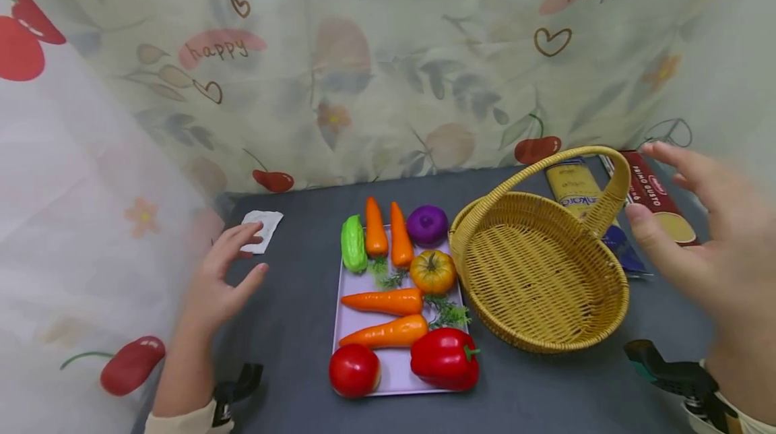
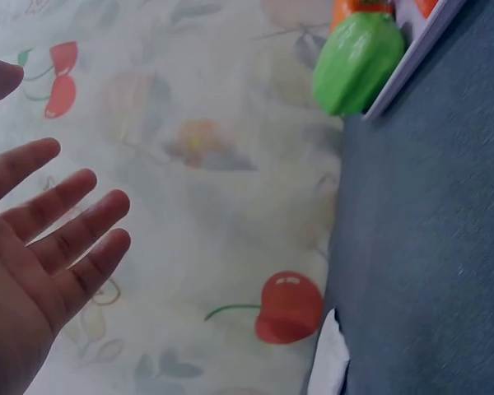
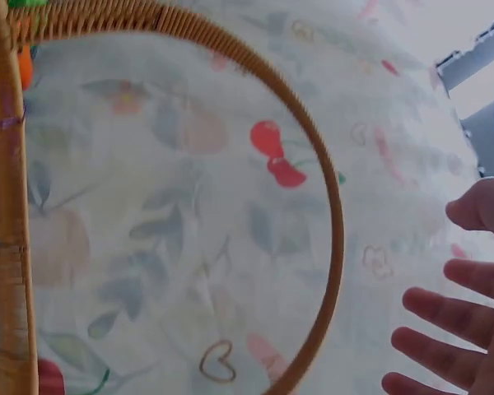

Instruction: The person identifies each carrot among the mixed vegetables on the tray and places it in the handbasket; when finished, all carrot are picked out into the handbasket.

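My left hand point(image 1: 221, 279) hovers left of the tray with fingers spread, holding nothing. My right hand point(image 1: 709, 232) is raised beside the wicker basket point(image 1: 545, 272), its fingers apart and nothing in them. The basket has a tall arched handle point(image 3: 336, 214) and nothing inside. Between the hands lies a pale lilac tray point(image 1: 388, 370). On it are a green ridged vegetable point(image 1: 353, 244), several carrots point(image 1: 382, 302), a purple round vegetable point(image 1: 428, 225), a small orange pumpkin point(image 1: 433, 272), a tomato point(image 1: 355, 370) and a red bell pepper point(image 1: 444, 358).
A white packet point(image 1: 264, 228) lies on the grey table point(image 1: 285, 333) near the left hand. Behind the basket are a yellow pasta bag point(image 1: 572, 184) and a dark red box point(image 1: 657, 195). A patterned curtain point(image 1: 388, 97) hangs along the back and left.
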Tool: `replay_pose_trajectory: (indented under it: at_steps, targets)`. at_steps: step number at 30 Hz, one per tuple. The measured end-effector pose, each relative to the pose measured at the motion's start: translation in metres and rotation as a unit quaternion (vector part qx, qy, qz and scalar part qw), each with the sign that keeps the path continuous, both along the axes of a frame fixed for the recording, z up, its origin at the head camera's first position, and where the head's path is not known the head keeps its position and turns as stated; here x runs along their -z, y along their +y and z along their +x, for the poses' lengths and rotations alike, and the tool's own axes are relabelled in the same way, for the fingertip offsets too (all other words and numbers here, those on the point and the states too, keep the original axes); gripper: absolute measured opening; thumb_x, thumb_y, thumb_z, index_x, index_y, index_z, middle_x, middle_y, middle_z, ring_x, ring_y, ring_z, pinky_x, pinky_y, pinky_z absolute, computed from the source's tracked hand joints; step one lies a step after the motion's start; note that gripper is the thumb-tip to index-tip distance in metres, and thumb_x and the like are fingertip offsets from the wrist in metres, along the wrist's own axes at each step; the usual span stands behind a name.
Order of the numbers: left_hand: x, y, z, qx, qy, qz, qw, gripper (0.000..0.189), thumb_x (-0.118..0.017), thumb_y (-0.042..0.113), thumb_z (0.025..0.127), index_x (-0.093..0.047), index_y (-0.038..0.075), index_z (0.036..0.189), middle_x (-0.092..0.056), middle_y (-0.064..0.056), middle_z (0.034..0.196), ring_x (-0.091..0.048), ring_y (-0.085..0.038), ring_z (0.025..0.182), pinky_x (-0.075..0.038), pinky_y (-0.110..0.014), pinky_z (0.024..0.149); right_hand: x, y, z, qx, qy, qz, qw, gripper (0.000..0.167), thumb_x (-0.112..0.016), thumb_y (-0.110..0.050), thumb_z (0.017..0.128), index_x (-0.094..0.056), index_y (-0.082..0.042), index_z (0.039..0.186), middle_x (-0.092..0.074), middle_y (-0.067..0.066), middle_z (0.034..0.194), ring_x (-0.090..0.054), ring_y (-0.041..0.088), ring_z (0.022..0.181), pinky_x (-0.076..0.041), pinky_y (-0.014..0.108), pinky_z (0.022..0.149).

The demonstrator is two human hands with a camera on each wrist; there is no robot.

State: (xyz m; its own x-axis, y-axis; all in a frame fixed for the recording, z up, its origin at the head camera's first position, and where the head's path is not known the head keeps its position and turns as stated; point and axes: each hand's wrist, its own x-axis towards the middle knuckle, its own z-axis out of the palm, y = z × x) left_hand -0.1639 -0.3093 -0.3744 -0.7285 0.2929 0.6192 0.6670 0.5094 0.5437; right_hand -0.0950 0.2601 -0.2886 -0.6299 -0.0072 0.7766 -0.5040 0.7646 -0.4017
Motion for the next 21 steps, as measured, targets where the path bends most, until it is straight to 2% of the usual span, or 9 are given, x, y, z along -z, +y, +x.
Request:
replay_pose_trajectory:
  at_steps: [2, 5, 6, 8, 11, 14, 19, 21]
  targets:
    - [0.002, 0.005, 0.002, 0.007, -0.006, -0.004, 0.9999, 0.071, -0.075, -0.015, 0.076, -0.057, -0.002, 0.143, -0.057, -0.018, 0.137, -0.060, -0.009, 0.113, -0.046, -0.017, 0.091, -0.001, -0.008, 0.005, -0.011, -0.005, -0.001, 0.9999, 0.060, -0.071, -0.032, 0.093, -0.058, 0.000, 0.142, -0.062, 0.016, 0.138, -0.048, -0.003, 0.127, -0.032, 0.010, 0.102]
    - [0.009, 0.012, 0.001, 0.017, -0.016, -0.008, 0.9997, 0.072, -0.076, -0.013, 0.076, -0.057, 0.002, 0.145, -0.057, -0.015, 0.138, -0.061, -0.011, 0.109, -0.046, -0.018, 0.089, -0.004, -0.023, 0.009, -0.042, 0.009, -0.006, 0.9990, 0.062, -0.070, -0.040, 0.094, -0.061, 0.002, 0.138, -0.063, 0.006, 0.137, -0.049, -0.006, 0.120, -0.036, 0.009, 0.097]
    - [0.011, 0.014, 0.000, 0.020, -0.019, -0.013, 0.9995, 0.072, -0.076, -0.011, 0.077, -0.056, 0.002, 0.145, -0.057, -0.015, 0.139, -0.062, -0.013, 0.109, -0.046, -0.019, 0.088, -0.005, -0.029, 0.010, -0.056, 0.017, -0.003, 0.9983, 0.066, -0.067, -0.047, 0.096, -0.062, 0.003, 0.137, -0.063, 0.004, 0.136, -0.050, -0.006, 0.118, -0.037, 0.009, 0.096]
    - [0.016, 0.018, -0.002, 0.025, -0.027, -0.024, 0.9991, 0.073, -0.077, -0.008, 0.078, -0.056, 0.006, 0.146, -0.057, -0.012, 0.139, -0.062, -0.018, 0.109, -0.046, -0.021, 0.087, -0.008, -0.041, 0.010, -0.091, 0.039, 0.001, 0.9951, 0.077, -0.061, -0.061, 0.095, -0.062, 0.006, 0.135, -0.065, 0.006, 0.134, -0.053, -0.002, 0.117, -0.039, 0.013, 0.098]
    - [0.023, 0.025, -0.006, 0.036, -0.047, -0.042, 0.9974, 0.070, -0.077, -0.003, 0.082, -0.056, 0.008, 0.147, -0.056, -0.009, 0.140, -0.061, -0.024, 0.108, -0.049, -0.028, 0.085, -0.010, -0.058, 0.011, -0.143, 0.056, 0.005, 0.9881, 0.074, -0.061, -0.056, 0.097, -0.062, 0.009, 0.133, -0.066, 0.016, 0.128, -0.057, 0.005, 0.119, -0.040, 0.017, 0.102]
    - [0.029, 0.030, -0.009, 0.039, -0.076, -0.065, 0.9942, 0.065, -0.076, 0.003, 0.086, -0.055, 0.011, 0.148, -0.054, -0.007, 0.139, -0.059, -0.025, 0.110, -0.051, -0.034, 0.085, -0.010, -0.075, 0.014, -0.184, 0.049, 0.000, 0.9817, 0.070, -0.063, -0.051, 0.098, -0.061, 0.008, 0.134, -0.066, 0.020, 0.126, -0.060, 0.012, 0.118, -0.042, 0.019, 0.102]
    - [0.041, 0.035, -0.011, 0.046, -0.117, -0.087, 0.9882, 0.064, -0.077, 0.009, 0.089, -0.054, 0.013, 0.148, -0.054, -0.005, 0.138, -0.058, -0.027, 0.109, -0.052, -0.043, 0.085, -0.005, -0.100, 0.016, -0.225, 0.014, -0.004, 0.9744, 0.065, -0.061, -0.049, 0.099, -0.060, 0.003, 0.138, -0.066, 0.015, 0.125, -0.059, 0.018, 0.116, -0.043, 0.020, 0.102]
    - [0.045, 0.037, -0.011, 0.051, -0.136, -0.090, 0.9853, 0.064, -0.077, 0.011, 0.089, -0.054, 0.013, 0.149, -0.054, -0.004, 0.137, -0.058, -0.030, 0.108, -0.052, -0.046, 0.085, -0.001, -0.109, 0.015, -0.235, -0.015, -0.001, 0.9720, 0.058, -0.067, -0.041, 0.098, -0.060, -0.001, 0.139, -0.065, 0.011, 0.126, -0.059, 0.019, 0.117, -0.043, 0.020, 0.102]
